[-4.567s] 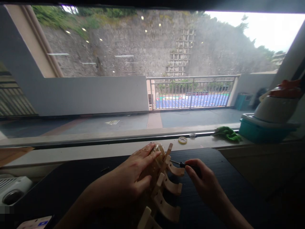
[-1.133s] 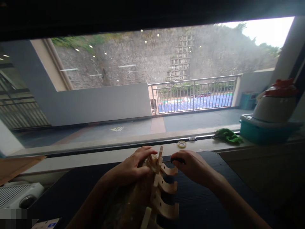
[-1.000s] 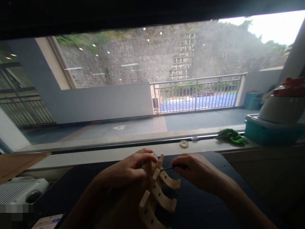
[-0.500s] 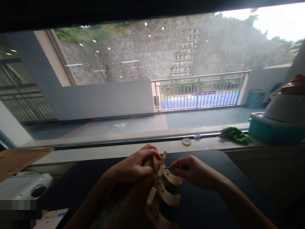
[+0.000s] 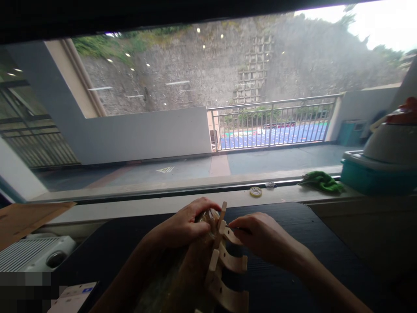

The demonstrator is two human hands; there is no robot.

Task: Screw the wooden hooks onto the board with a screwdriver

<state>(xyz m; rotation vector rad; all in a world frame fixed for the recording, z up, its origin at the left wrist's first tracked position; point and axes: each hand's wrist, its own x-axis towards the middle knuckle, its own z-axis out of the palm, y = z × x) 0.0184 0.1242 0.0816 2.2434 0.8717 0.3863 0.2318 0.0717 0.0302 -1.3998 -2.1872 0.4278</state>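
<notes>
The wooden rack (image 5: 235, 262) sits over the dark surface (image 5: 289, 226) before you, its near end cut off. Your right hand (image 5: 262, 230), knuckles up, grips a mostly hidden dark tool (image 5: 240, 229); your left hand (image 5: 187, 221) clasps a dim, glossy bundle (image 5: 192, 263). You cannot see inside the teal box (image 5: 374, 176).

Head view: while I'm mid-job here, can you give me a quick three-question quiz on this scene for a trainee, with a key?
1. Multiple choice: What does the left hand hold?
A) the metal railing
B) the shiny brown body beside the curved wooden hooks
C) the teal box

2. True or false: The right hand holds a dark tool.

3. Fill in: On the sill, the yellow-rimmed disc lies to the ____ of the green cloth, as seen in the picture.

Key: 1. B; 2. true; 3. left.
</notes>
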